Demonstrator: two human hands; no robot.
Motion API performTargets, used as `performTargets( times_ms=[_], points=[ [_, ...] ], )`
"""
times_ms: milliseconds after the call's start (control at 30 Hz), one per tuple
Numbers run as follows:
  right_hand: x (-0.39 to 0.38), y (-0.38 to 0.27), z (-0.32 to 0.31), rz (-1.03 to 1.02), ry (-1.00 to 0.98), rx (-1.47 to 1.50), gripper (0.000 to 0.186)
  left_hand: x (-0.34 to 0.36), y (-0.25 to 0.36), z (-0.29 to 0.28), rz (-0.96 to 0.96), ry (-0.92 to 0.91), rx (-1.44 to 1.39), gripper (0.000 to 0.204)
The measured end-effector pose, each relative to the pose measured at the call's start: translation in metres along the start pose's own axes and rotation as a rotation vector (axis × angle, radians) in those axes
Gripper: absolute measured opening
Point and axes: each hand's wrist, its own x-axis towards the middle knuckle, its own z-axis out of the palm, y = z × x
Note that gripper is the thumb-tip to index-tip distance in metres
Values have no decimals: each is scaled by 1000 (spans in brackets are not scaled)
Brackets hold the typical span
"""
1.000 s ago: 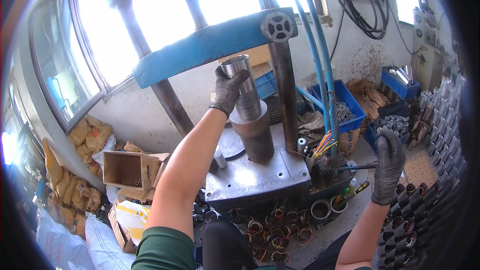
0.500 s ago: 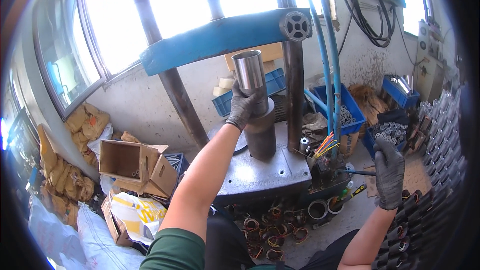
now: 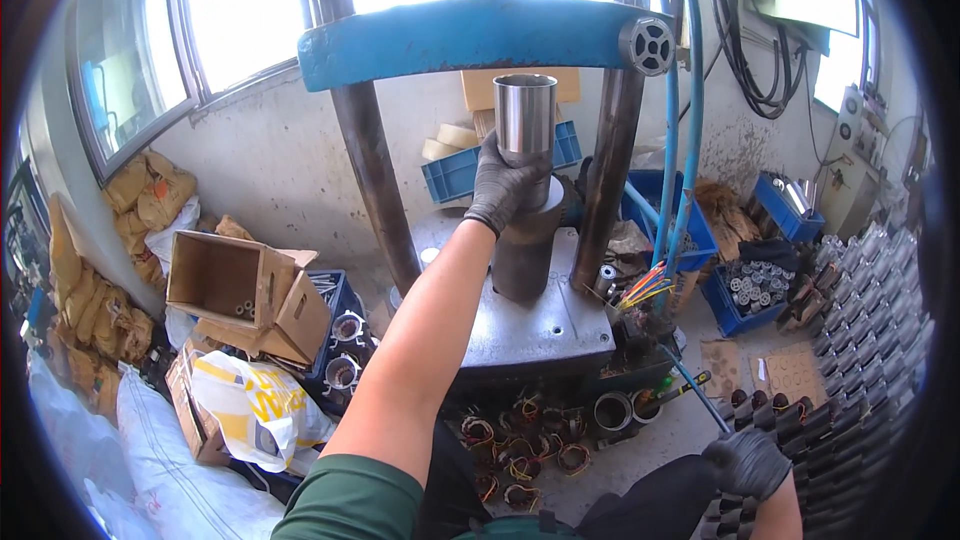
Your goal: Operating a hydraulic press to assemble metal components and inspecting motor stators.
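A shiny metal sleeve stands upright on a darker cylinder atop a thick steel cylinder on the press's metal base. My gloved left hand is closed around the darker part just below the shiny sleeve. Above it runs the press's blue crossbeam; whether they touch is unclear. Low at the right, my gloved right hand is closed on the end of a long lever attached to the unit beside the base.
Steel columns and blue pipes flank the press. Cardboard boxes and sacks crowd the left. Several wired rings lie underneath. Blue crates of parts and stacked dark cylinders line the right.
My right hand has moved down with the lever, which now slopes toward me. My left hand has shifted from the shiny sleeve to just below it. The camera view has shifted.
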Motion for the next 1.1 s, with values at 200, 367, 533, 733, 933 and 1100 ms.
performTargets(
  times_ms=[200,367,533,733,933,1100],
  points=[
    [-11,-9,39,27,113,-88,19,1,2,-7,-59,-48,-71,106],
    [-10,-17,40,85,190,-60,25,1,7,-13,-107,-105,-150,112],
    [-10,-22,35,123,196,8,25,1,4,-14,-100,-82,-130,112],
    [-8,-32,29,163,245,72,24,0,4,-14,-128,-58,43,115],
    [-8,-38,27,199,293,100,22,-1,9,-10,-137,-52,52,113],
    [-6,-39,30,230,308,121,20,-1,4,-4,-93,-2,33,108]
  ],
)
